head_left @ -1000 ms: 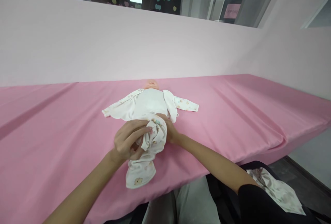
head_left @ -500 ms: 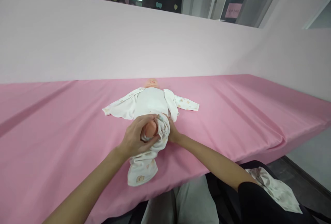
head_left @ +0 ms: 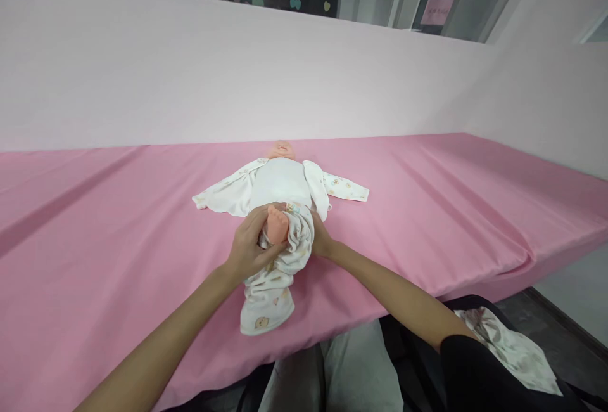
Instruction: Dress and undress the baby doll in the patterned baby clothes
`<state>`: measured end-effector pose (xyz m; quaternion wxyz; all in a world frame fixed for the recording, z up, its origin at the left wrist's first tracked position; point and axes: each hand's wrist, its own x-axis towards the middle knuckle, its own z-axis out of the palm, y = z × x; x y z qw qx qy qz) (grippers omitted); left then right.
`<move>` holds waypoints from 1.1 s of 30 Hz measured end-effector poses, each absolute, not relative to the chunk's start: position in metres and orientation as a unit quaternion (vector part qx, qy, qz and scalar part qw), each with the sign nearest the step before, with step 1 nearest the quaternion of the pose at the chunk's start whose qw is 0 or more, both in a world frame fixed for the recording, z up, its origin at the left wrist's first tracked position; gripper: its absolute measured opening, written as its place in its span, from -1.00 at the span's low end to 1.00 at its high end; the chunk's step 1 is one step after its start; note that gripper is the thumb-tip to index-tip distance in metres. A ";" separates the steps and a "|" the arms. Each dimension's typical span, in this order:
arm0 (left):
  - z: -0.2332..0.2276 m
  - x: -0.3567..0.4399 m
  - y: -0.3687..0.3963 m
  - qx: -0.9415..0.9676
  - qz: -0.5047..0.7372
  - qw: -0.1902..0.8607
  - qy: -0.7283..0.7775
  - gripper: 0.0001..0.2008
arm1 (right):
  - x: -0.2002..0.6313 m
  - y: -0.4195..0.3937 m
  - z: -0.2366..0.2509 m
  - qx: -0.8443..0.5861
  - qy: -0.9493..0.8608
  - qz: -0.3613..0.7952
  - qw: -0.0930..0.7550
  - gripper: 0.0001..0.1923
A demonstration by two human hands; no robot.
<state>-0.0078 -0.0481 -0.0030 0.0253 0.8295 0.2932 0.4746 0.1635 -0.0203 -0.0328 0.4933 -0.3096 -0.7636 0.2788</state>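
A baby doll (head_left: 279, 182) lies on its back, head away from me, in a white printed long-sleeved top with the sleeves spread sideways. White printed baby pants (head_left: 268, 310) are bunched around one of its legs, and the loose part hangs toward me. The doll's bare foot (head_left: 277, 226) sticks out of the gathered cloth, toes up. My left hand (head_left: 249, 244) curls around that opening, thumb below the foot and fingers above it. On the other side, my right hand (head_left: 321, 236) grips the bunched pants; its fingertips are hidden behind the cloth.
A pink sheet (head_left: 118, 260) with folds covers the table, whose near edge meets my lap. Behind it rises a white wall (head_left: 237, 82) with dark glass above. A crumpled white cloth (head_left: 513, 352) lies on a black chair at my right.
The doll's foot has come further out of the pants opening, so its toes now show. My left hand stays around it, and the loose cloth has shifted slightly upward.
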 end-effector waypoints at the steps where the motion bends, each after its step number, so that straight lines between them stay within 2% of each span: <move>1: -0.003 -0.008 -0.048 0.830 0.478 0.023 0.286 -0.55 | 0.164 -0.020 -0.033 -0.313 -0.765 0.281 0.488 -0.58; 11: -0.003 -0.007 -0.048 0.827 0.492 0.033 0.271 -0.53 | 0.163 -0.024 -0.028 -0.312 -0.765 0.299 0.477 -0.63; 21: -0.003 -0.007 -0.049 0.827 0.486 0.035 0.281 -0.50 | 0.164 -0.021 -0.032 -0.315 -0.749 0.318 0.488 -0.53; 25: -0.009 -0.008 -0.050 0.819 0.490 0.031 0.298 -0.36 | 0.163 -0.021 -0.031 -0.312 -0.745 0.331 0.488 -0.49; 28: -0.013 -0.008 -0.049 0.806 0.520 -0.034 0.281 -0.26 | 0.163 -0.022 -0.029 -0.310 -0.748 0.321 0.492 -0.44; 33: -0.011 -0.007 -0.051 0.782 0.535 -0.197 0.253 -0.34 | 0.161 -0.025 -0.025 -0.290 -0.757 0.316 0.493 -0.52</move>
